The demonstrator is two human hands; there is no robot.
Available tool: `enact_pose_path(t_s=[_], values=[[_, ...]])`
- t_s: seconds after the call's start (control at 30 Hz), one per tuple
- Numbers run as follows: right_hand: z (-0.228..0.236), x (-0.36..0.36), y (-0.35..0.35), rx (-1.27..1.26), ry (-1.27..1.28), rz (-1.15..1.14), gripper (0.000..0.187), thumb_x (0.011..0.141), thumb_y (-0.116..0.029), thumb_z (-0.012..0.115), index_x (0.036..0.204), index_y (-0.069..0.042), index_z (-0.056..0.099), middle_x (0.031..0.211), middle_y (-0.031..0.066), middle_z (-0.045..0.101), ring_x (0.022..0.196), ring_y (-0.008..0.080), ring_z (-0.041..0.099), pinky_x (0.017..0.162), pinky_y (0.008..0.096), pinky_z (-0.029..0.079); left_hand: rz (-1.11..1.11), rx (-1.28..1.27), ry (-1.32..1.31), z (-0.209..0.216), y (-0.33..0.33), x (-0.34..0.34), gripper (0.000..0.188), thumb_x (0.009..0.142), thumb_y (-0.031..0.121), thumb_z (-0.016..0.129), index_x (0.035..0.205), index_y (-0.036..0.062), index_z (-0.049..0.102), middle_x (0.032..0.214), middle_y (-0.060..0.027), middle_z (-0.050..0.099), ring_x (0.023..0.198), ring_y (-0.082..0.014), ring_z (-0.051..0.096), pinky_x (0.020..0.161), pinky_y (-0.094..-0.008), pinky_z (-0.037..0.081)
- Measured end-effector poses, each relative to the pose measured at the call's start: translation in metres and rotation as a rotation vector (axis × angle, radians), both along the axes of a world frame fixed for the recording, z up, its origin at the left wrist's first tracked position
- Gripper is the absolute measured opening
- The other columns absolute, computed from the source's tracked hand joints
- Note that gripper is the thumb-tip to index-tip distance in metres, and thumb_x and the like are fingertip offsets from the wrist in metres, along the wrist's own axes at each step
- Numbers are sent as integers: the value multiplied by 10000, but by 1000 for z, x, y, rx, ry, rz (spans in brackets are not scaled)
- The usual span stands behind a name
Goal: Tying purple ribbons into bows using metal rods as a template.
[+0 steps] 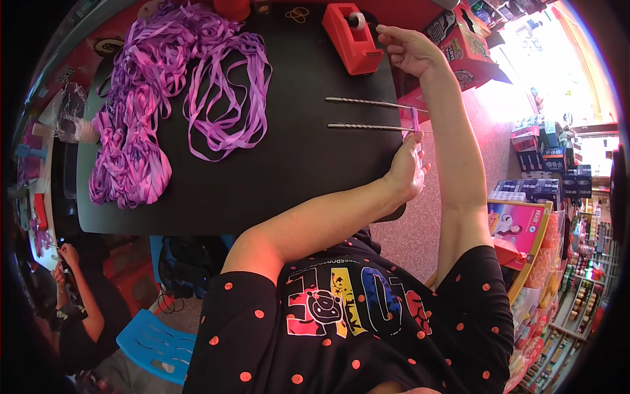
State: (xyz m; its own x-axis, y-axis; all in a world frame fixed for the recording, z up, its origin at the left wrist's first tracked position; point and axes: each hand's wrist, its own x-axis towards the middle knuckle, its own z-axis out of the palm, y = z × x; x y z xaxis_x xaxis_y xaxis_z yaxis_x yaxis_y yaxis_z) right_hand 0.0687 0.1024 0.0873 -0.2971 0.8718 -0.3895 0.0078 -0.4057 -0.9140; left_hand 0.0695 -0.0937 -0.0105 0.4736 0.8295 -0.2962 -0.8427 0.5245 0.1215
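Two twisted metal rods (361,127) lie side by side at the table's right edge, their far right ends past it. A short band of purple ribbon (415,118) spans both rods. My left hand (408,169) is closed on the lower end of that ribbon, beside the nearer rod. Farther back, my right hand (413,54) is raised next to a red tape dispenser (354,49) with a small roll in it. Its thumb and forefinger are pinched together close to the roll; whatever they hold is too small to make out.
A big heap of purple ribbon (141,111) and a looser coil (259,108) cover the left of the black table (295,171). Rubber bands (297,14) lie at the back. A blue stool (157,345) stands at lower left, where another person's hands (65,256) work. Stocked shelves line the right.
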Motion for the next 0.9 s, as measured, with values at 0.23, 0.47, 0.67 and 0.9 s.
enact_pose_path(t_s=[0.23, 0.47, 0.67, 0.9], values=[[-9, 18, -41, 32, -8, 80, 188, 851, -181, 678, 969, -36, 661, 771, -31, 603, 545, 0, 402, 473, 162, 301, 19, -32, 28, 6, -1, -2, 661, 876, 428, 529, 1391, 115, 258, 1495, -17, 187, 1380, -227, 118, 1108, -423, 102], [-33, 23, -44, -3, -41, 36, 174, 812, -217, 724, 849, -65, 649, 719, -43, 589, 525, -1, 379, 468, 176, 278, 45, 13, 28, 5, 0, -1, 439, 904, 399, 477, 1273, 165, 437, 1359, 27, 387, 1224, -174, 344, 1057, -401, 195], [-43, 20, -39, 39, -65, -4, 222, 763, -212, 757, 821, -25, 653, 704, -31, 559, 511, 15, 350, 456, 182, 251, 8, 96, -56, 7, 1, -7, 442, 912, 403, 455, 1273, 150, 432, 1348, 18, 393, 1204, -168, 364, 1049, -363, 213], [-40, 14, -42, 407, -438, 7, 230, 780, -229, 733, 860, -16, 693, 716, 12, 646, 573, 53, 520, 507, 200, 378, -3, 52, -60, 17, -2, -10, 487, 919, 427, 428, 1317, 148, 396, 1380, 7, 368, 1246, -174, 334, 1059, -373, 199]])
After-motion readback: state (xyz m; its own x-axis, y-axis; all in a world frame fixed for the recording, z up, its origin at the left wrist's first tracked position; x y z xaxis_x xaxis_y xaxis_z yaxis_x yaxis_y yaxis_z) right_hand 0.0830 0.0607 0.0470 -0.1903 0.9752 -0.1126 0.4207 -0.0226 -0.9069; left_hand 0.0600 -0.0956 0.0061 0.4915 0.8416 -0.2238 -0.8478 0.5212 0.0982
